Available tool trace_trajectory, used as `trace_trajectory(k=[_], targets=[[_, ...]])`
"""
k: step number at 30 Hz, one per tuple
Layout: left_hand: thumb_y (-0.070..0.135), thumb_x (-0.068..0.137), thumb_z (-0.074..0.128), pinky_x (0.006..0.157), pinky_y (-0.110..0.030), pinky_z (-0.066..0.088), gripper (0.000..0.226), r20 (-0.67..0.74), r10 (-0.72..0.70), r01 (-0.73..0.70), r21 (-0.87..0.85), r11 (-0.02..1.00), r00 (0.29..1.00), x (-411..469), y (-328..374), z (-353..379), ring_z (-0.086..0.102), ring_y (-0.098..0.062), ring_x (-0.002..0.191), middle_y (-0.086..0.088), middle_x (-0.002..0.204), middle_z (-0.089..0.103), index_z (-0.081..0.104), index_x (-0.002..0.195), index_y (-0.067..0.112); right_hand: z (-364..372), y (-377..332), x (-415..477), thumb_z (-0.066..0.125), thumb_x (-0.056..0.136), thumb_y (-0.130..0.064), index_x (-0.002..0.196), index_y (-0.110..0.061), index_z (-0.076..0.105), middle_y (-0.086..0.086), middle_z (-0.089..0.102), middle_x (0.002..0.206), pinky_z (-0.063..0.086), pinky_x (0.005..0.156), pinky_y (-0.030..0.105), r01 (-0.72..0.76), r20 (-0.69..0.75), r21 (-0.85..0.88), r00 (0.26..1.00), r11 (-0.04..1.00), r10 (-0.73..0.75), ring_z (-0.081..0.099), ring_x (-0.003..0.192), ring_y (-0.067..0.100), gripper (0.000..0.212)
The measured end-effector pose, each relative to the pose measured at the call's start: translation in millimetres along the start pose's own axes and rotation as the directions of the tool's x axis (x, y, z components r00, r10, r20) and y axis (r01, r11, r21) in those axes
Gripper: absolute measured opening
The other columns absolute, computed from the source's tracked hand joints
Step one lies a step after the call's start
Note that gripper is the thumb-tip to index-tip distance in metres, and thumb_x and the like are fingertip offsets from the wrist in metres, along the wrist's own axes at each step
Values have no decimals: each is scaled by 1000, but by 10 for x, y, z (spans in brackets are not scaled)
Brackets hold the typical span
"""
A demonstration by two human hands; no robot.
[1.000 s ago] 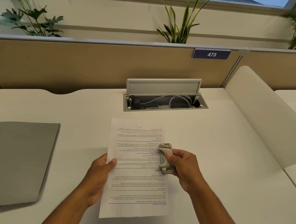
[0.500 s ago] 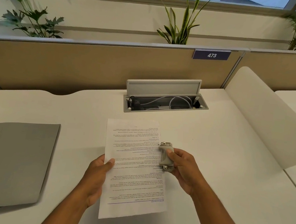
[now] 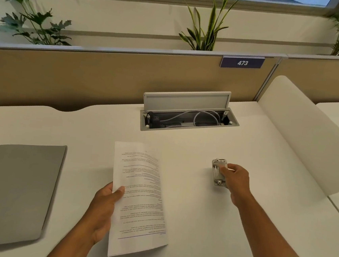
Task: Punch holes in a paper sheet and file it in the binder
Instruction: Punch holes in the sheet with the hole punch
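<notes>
At the far left the grey binder (image 3: 13, 192) is lying closed and flat on the white desk (image 3: 196, 224), well apart from everything else. Next to it the left hand (image 3: 102, 211) is pinching the paper sheet (image 3: 141, 198) by its left edge, thumb on top and the other fingers underneath. The sheet is sitting printed side up at the desk's middle, curving a little, with its text running upside down to the wearer. Further right the hole punch (image 3: 218, 172) is standing clear of the sheet, and the right hand (image 3: 236, 180) is gripping its right side with curled fingers. Whether the punch is resting on the desk is unclear. Behind, an open cable tray (image 3: 188, 117) is showing grey cords.
</notes>
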State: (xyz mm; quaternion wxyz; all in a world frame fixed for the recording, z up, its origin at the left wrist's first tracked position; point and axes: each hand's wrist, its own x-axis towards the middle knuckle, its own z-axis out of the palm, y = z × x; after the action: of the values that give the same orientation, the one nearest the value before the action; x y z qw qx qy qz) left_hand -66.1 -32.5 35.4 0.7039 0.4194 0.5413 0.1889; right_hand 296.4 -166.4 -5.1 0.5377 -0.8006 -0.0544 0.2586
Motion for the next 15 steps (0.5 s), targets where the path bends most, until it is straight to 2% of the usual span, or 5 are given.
trace_trajectory(k=[3,5,7,12,15], targets=[[19,111,51,99,-64,58,27,-5,-1,1,5,1000,1000,29,2,-6,74,-41,112,-10,116,82,70,129,22,-43,7,128,72,80,-22,84,-13,71,5,72,83,59,71,44,13,-18,-101,1000,995,-15,70,78,29,10],[20,111,51,100,-64,57,27,-7,1,-1,8,1000,1000,45,13,-11,74,-41,112,-10,116,82,70,130,22,-57,-18,142,68,83,-16,74,-7,64,3,61,69,45,58,33,27,-9,-176,1000,984,-29,56,66,24,14],[20,111,51,100,-65,57,27,-12,1,-1,7,1000,1000,61,27,-15,74,-41,112,-10,115,82,70,129,22,-52,-18,170,67,85,-16,71,-12,59,5,52,66,37,55,30,14,-12,-225,1000,974,-17,48,63,22,16],[20,111,51,102,-64,56,27,-20,-4,4,-4,1000,1000,79,39,-26,74,-40,114,-9,118,81,71,129,24,-24,-57,161,68,88,-20,66,-14,46,3,46,65,34,35,18,19,-41,-284,999,959,-32,43,55,19,31],[19,111,51,101,-62,56,27,-18,-3,3,-7,1000,1000,70,48,-21,74,-39,114,-9,119,81,71,129,23,3,-22,190,65,89,-27,64,-15,44,1,48,62,40,42,20,35,-60,-342,996,939,-59,47,56,21,35]])
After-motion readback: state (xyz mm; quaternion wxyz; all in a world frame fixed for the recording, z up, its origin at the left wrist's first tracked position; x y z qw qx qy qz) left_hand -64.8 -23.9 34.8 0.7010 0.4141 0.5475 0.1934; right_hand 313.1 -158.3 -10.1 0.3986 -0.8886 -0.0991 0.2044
